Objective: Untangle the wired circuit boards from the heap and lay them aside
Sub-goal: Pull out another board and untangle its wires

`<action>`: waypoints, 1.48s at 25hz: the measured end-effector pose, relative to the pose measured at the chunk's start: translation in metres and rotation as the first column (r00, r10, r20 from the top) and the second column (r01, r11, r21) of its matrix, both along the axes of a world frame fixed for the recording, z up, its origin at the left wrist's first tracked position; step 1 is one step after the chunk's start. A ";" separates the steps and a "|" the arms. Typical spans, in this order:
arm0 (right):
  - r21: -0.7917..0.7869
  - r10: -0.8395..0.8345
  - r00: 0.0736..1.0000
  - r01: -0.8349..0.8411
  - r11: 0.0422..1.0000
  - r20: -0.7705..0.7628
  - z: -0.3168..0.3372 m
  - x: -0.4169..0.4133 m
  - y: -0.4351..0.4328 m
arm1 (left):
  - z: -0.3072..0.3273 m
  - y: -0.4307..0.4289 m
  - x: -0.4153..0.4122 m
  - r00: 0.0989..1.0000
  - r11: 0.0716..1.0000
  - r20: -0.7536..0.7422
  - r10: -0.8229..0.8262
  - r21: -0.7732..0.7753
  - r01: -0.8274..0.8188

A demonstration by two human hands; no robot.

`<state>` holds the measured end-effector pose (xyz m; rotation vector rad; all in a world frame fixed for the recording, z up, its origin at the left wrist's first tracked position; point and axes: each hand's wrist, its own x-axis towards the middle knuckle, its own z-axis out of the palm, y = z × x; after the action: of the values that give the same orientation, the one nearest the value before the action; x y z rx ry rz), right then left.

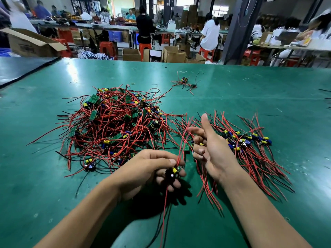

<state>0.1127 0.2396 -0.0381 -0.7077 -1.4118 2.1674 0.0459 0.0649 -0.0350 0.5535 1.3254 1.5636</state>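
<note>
Loose red and black leads [163, 212] hang nearest, trailing down from the circuit board [173, 171] that the left hand [152, 167] pinches between thumb and fingers just above the counter [53, 194]; the right hand [213, 149], thumb raised, has its fingers curled round another small board [186, 147], and red wires [182, 140] run up between the 2 hands. The tangled heap [114, 126] lies beyond the left hand; the laid-aside row [250, 145] fans out under and past the right hand. The risk, as I judge it: those raised wires seem to cross, so pulling the 2 hands apart quickly could tighten a snag, strain a solder joint or drag heap strands along; the dangling leads could also sweep into the tidy row and re-tangle it.
</note>
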 end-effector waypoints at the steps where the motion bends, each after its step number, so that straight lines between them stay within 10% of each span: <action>1: 0.105 0.006 1.000 -0.008 0.994 0.024 -0.001 0.000 -0.002 | -0.001 0.001 -0.001 0.997 0.997 -0.029 0.074 0.032 -0.073; 6: 0.639 0.149 0.975 -0.222 0.736 0.167 -0.010 0.003 -0.024 | -0.012 0.007 -0.003 0.802 0.908 -0.433 0.412 0.124 -0.400; 12: 0.776 0.160 0.959 -0.283 0.564 0.233 -0.007 0.008 -0.022 | -0.017 0.007 -0.006 0.812 0.900 -0.394 0.431 0.121 -0.419; 23: 0.801 -0.378 0.921 0.160 0.577 0.089 -0.017 0.002 0.001 | -0.024 -0.006 -0.012 0.092 0.880 -0.989 0.115 0.058 -0.471; 37: 0.807 -0.050 0.989 -0.083 0.584 0.138 -0.017 0.002 -0.022 | -0.016 -0.007 -0.011 0.095 0.830 -0.994 0.048 -0.013 -0.557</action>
<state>0.1149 0.2181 -0.0548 -0.4751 -2.2378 1.2034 0.0347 0.0579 -0.0507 1.2003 2.9255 1.0283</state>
